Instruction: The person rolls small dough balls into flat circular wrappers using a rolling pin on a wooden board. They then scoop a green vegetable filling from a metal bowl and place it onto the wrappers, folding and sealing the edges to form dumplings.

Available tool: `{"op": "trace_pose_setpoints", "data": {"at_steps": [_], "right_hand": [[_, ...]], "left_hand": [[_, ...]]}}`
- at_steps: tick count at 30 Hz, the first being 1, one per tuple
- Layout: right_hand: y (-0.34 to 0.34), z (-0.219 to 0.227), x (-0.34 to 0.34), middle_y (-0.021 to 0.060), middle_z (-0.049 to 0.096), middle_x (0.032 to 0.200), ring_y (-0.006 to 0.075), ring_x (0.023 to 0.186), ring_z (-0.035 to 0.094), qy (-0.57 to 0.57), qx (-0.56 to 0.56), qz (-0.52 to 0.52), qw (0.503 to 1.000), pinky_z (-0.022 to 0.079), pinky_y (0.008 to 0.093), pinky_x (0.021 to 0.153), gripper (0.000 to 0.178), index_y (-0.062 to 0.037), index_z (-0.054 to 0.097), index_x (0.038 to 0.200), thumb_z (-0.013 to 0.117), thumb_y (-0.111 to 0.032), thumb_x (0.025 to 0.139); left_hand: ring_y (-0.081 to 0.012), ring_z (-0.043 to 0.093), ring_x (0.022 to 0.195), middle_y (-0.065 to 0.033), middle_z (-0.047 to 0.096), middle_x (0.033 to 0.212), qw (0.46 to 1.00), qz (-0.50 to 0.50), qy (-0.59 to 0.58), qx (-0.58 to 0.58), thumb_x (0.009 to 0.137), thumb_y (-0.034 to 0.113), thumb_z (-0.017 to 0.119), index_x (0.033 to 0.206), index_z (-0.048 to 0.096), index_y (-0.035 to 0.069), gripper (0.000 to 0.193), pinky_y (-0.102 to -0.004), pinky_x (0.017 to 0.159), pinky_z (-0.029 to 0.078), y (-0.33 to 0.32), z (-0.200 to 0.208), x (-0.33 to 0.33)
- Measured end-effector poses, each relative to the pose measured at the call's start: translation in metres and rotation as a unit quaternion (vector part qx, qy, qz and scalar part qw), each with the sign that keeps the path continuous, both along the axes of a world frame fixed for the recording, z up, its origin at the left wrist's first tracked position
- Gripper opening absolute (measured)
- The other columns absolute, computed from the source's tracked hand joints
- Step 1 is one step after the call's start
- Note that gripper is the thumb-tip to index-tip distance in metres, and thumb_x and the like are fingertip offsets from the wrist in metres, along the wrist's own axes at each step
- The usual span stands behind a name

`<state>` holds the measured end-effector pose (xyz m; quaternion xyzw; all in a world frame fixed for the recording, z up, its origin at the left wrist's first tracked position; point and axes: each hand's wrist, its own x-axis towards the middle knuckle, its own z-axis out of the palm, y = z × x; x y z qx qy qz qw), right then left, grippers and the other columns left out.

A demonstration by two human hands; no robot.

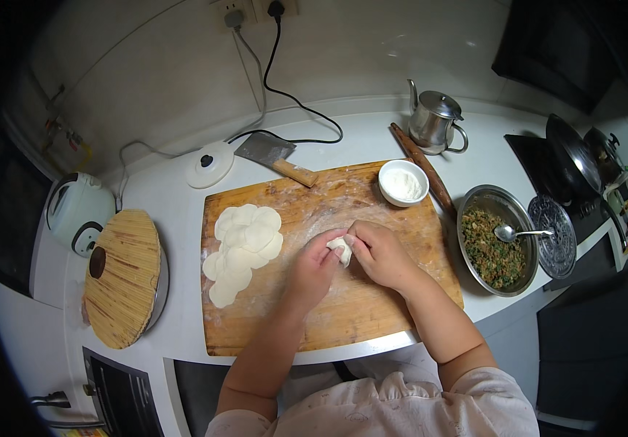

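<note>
Both my hands meet over the middle of a wooden board [358, 313], closed on one small white dumpling [341, 250]. My left hand [312, 268] grips it from the left, thumb across its front. On the other side my right hand [381, 253] pinches its upper edge between thumb and fingers. What lies inside the dough is hidden. Several round dough wrappers [245, 237] overlap on the board's left part. To the right, a steel bowl [467, 251] holds chopped green and brown filling [492, 255], with a spoon [507, 233] resting in it.
A white bowl of flour [403, 182] stands at the board's far right corner, beside a rolling pin [423, 164]. Behind the board lie a cleaver [285, 162] and a white lid [209, 165]. A kettle [436, 120], a straw-lidded pot [128, 280] and power cords [307, 113] surround the area.
</note>
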<state>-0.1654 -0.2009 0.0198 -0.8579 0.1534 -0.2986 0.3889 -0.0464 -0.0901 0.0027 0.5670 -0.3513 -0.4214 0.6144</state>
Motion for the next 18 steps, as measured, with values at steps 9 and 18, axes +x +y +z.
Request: {"op": "trace_pose_setpoints", "data": {"at_steps": [9, 18], "right_hand": [[0.0, -0.002, 0.0, 0.0187, 0.056, 0.076, 0.0391, 0.074, 0.055, 0.002, -0.035, 0.016, 0.999, 0.045, 0.0459, 0.067, 0.014, -0.002, 0.053, 0.08, 0.052, -0.014, 0.088], [0.001, 0.004, -0.002, 0.0169, 0.057, 0.077, 0.0375, 0.074, 0.056, 0.012, -0.069, 0.019, 0.997, 0.045, 0.0455, 0.066, 0.01, -0.0024, 0.053, 0.08, 0.053, -0.011, 0.086]], "left_hand": [[-0.0121, 0.059, 0.095, -0.0071, 0.059, 0.11, 0.999, 0.021, 0.018, -0.034, 0.092, 0.0, 0.052, 0.116, 0.054, 0.0, 0.025, -0.0257, 0.084, 0.049, -0.002, 0.003, 0.0], [-0.0156, 0.057, 0.105, -0.01, 0.058, 0.116, 0.992, 0.042, 0.043, -0.112, 0.092, -0.001, 0.052, 0.119, 0.054, -0.001, 0.027, -0.0298, 0.091, 0.049, -0.002, -0.008, 0.002]]}}
